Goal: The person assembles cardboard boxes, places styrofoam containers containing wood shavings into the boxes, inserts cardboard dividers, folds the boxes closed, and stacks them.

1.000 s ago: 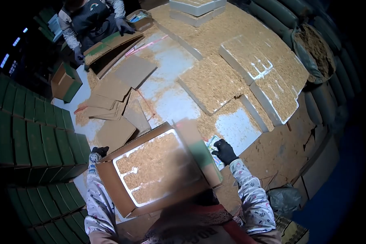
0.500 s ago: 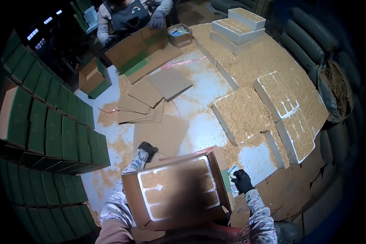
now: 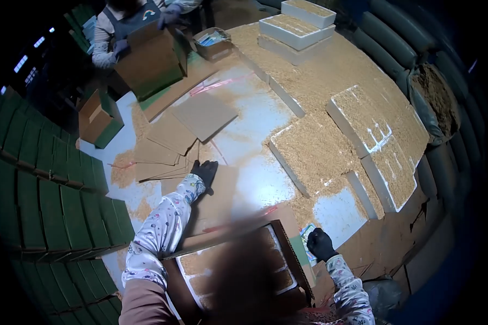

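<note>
In front of me an open cardboard box (image 3: 181, 273) holds a white foam tray (image 3: 187, 264) whose compartments are filled with tan, sawdust-like material; a dark blurred shadow covers its middle. My left hand (image 3: 205, 174), in a black glove, reaches beyond the box with fingers spread over a flat cardboard sheet (image 3: 222, 187), near several fanned cardboard pieces (image 3: 171, 135). To the right of the box, my black-gloved right hand (image 3: 321, 245) has its fingers curled on a small, colourful printed packet (image 3: 307, 233) at the table edge. The fingertips are partly hidden.
Stacked green boxes (image 3: 65, 216) line the left side. Filled foam trays (image 3: 374, 122) and loose sawdust cover the right of the table (image 3: 260, 108). Across it, a gloved co-worker (image 3: 130, 32) handles a large carton (image 3: 149, 62) beside a small box of packets (image 3: 214, 43).
My left hand has moved forward from beside the box onto the cardboard sheet. My right hand stays at the packet. The co-worker's carton has been tilted upright. The camera view has shifted.
</note>
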{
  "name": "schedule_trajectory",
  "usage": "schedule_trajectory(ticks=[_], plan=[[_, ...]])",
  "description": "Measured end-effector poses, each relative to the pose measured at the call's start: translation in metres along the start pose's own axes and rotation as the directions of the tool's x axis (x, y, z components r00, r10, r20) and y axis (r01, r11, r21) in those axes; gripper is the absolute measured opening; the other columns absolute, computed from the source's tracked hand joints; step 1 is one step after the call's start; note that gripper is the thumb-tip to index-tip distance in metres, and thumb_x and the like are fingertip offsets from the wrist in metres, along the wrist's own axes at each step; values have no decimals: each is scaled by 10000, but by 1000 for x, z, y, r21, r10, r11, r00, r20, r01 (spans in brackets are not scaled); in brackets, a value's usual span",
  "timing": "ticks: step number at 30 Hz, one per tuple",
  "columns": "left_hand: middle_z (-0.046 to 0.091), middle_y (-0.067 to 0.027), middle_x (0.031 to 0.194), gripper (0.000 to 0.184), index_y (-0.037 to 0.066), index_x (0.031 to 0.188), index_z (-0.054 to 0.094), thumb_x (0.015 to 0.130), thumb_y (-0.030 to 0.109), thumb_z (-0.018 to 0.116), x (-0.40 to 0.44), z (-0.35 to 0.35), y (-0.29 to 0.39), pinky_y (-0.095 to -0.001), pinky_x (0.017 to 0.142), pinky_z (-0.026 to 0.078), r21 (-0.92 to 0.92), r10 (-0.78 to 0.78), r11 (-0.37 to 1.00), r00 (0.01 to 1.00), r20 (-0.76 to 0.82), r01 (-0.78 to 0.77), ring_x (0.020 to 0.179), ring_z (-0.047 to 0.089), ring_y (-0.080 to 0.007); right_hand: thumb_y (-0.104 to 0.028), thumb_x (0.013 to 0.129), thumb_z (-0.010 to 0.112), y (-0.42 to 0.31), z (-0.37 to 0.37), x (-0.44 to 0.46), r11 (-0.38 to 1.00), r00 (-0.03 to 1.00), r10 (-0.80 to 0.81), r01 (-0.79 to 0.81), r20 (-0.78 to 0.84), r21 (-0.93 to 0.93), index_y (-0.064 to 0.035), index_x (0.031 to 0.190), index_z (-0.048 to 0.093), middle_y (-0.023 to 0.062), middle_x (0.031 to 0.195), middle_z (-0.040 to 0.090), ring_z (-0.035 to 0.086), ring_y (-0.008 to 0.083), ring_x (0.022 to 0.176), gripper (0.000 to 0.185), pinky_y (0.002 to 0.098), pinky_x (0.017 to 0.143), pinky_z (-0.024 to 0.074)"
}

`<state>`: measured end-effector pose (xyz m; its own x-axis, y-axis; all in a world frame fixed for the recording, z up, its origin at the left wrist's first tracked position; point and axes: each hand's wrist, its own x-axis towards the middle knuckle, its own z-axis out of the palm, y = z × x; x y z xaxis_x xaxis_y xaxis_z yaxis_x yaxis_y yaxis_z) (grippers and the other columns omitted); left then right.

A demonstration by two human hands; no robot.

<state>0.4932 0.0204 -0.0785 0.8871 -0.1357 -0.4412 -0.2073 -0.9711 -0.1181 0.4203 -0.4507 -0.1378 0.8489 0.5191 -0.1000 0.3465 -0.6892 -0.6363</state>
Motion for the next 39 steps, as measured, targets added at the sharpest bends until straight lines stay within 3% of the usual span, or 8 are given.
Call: schedule_trajectory(ticks=[10,20,25,30,31,32,34,39], plan=[[531,-133,914,768,34,997,515,450,522,743,-22,9,-18,-416,842,349,-120,-35,993,957,-288,0,894,490,-323,-150,623,602,-3,-1,-3,963,983,185,-182,3,199,-63,658,493,117,705,463,505,296,626,143,382,551,411],[535,-132,783,346,74,880,567,638,286,694,-84,-66,-22,-384,592,432,-234,32,948,793,-608,-218,728,540,-305,-48,712,537,7,5,0,978,971,131,-93,-199,187,-38,736,553,102,715,559,547,217,650,31,318,606,441],[510,-141,585,189,24,763,503,771,192,588,-194,-187,25,-331,464,378,-464,-300,886,777,-553,12,518,527,-274,-60,707,550,-3,-8,0,903,947,292,-226,-135,366,-26,722,542,77,644,547,529,169,611,38,303,575,432],[526,-87,666,175,95,855,551,708,187,569,-289,-206,167,-324,409,387,174,315,948,869,-381,-267,528,544,-230,-68,726,539,-33,-31,11,728,898,379,-140,-224,672,-18,747,542,28,606,523,486,102,534,54,244,501,395],[524,-66,693,105,157,817,538,739,216,499,-295,-179,204,-330,441,395,355,304,920,872,-383,-165,545,525,-193,-44,731,524,-85,-76,14,679,920,351,-120,-177,724,-13,756,536,29,616,519,493,100,576,41,235,544,402],[541,-68,703,110,163,816,559,736,207,497,-293,-163,230,-335,457,403,-150,161,968,955,-249,-202,552,520,-208,-18,731,515,-103,-90,20,740,924,285,-43,-254,671,-6,751,524,27,683,536,497,96,632,25,226,587,405],[544,-68,688,111,156,797,568,728,219,509,-276,-133,257,-333,464,403,-246,196,931,938,-286,-269,557,523,-215,-16,709,538,-167,-125,22,665,926,60,241,-372,707,-20,750,527,22,741,536,495,98,659,42,246,568,417],[550,-69,642,135,135,712,588,697,263,545,-231,-65,267,-327,486,404,-403,106,886,947,-302,-228,583,540,-228,-49,652,567,-283,-148,7,519,493,-835,853,-243,-52,-38,770,539,95,802,564,555,237,727,122,340,672,445]])
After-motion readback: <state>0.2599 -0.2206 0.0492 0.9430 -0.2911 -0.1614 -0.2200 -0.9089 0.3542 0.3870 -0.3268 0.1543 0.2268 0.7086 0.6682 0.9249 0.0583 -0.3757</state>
